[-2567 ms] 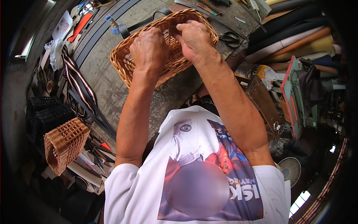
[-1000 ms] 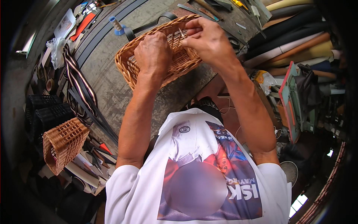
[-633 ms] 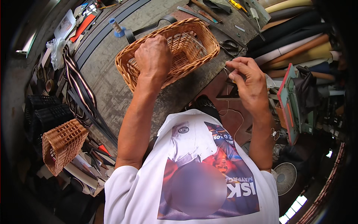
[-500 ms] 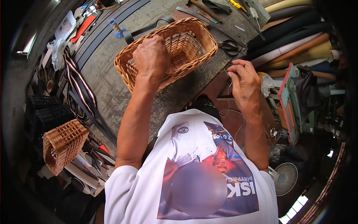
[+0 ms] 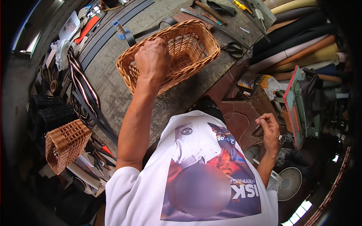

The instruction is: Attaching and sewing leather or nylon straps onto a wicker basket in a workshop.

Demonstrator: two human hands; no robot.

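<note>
My left hand [image 5: 152,60] grips the near part of a tan wicker basket [image 5: 196,60], its fingers curled inside and mostly hidden. The basket rests open side up on the worn workbench [image 5: 102,94], with a black leather strap [image 5: 151,28] along its far side. A blue cone of thread [image 5: 121,31] stands just beyond it, and black scissors [image 5: 233,49] lie to its right. My right hand [image 5: 269,124] is off to the lower right, beyond the bench edge, thumb and fingers pinched; what they hold is too small to make out, probably fine thread.
Fabric rolls [image 5: 294,41] are stacked at right, above a red-edged board [image 5: 290,105] and a fan [image 5: 286,182]. A second wicker basket [image 5: 66,143], black baskets [image 5: 47,109] and striped straps [image 5: 75,79] crowd the left. Tools [image 5: 211,15] and paper scraps [image 5: 85,28] lie along the back.
My right hand has left the inside of the basket and moved right, then down toward my side, with fine thread trailing in earlier frames. My left hand has stayed on the basket.
</note>
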